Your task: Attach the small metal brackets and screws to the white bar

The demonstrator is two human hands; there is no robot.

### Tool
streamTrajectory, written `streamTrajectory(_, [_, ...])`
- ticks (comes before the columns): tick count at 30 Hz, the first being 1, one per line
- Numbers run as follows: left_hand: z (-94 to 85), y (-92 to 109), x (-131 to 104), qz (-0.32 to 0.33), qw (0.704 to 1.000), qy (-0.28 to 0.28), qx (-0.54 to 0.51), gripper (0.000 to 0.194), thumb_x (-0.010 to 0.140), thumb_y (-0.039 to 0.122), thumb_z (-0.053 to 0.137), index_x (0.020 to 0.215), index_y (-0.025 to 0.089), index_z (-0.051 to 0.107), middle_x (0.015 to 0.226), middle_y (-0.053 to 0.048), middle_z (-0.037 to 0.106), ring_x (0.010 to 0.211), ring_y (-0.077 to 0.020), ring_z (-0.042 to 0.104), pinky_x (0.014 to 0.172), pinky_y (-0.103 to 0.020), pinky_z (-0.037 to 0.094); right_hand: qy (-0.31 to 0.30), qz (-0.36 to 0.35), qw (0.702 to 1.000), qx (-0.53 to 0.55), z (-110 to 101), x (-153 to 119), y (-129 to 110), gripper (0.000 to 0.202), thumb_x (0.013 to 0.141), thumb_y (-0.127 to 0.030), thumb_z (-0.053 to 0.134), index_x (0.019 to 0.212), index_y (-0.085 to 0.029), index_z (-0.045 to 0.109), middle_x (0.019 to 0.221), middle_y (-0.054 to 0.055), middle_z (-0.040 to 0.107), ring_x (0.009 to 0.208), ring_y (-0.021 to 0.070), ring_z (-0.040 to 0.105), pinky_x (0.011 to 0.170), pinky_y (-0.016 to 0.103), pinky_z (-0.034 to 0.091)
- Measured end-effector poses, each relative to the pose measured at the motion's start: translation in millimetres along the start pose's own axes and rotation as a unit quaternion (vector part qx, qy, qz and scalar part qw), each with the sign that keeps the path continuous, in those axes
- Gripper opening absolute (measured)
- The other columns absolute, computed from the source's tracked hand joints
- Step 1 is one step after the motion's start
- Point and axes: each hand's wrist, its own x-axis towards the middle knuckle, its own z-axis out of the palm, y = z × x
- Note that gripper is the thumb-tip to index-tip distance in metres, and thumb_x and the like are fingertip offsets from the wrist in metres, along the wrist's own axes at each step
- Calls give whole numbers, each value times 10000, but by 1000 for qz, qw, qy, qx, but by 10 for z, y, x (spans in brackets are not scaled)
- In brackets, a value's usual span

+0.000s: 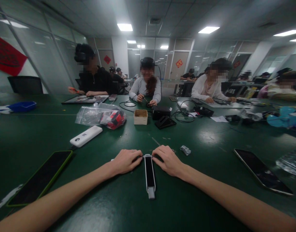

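A slim white device with a long black face (150, 172) lies on the green table, its grey end pointing toward me. My left hand (128, 160) is at the device's far end on the left, thumb and fingertips pressed together at a small grey part there. On the right side of that same end, my right hand (167, 160) has its fingers bent and closed at the grey part. The fingertips hide most of what they pinch. A crumpled silver wrapper (185, 149) lies to the right of my right hand.
Around the green table (102, 206) are a green-edged tablet (41, 177), a white power bank (86, 136), a bagged red item (113, 119), a small box (140, 117), black cables (184, 114) and a dark phone (262, 170). People sit across the table.
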Motion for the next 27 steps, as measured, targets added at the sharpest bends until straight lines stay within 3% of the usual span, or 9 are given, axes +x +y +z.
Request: streamTrajectory(27, [-7,14,-30,8,1000,17,19,183,947,312,372,968,218,527,830,-3,630,720,-154,607,617,-235,399,-4,-1,1000,12,-17,-3,-11,180,939,-220,452,976,-170,620,966,72,636,868,194,541,753,339,411])
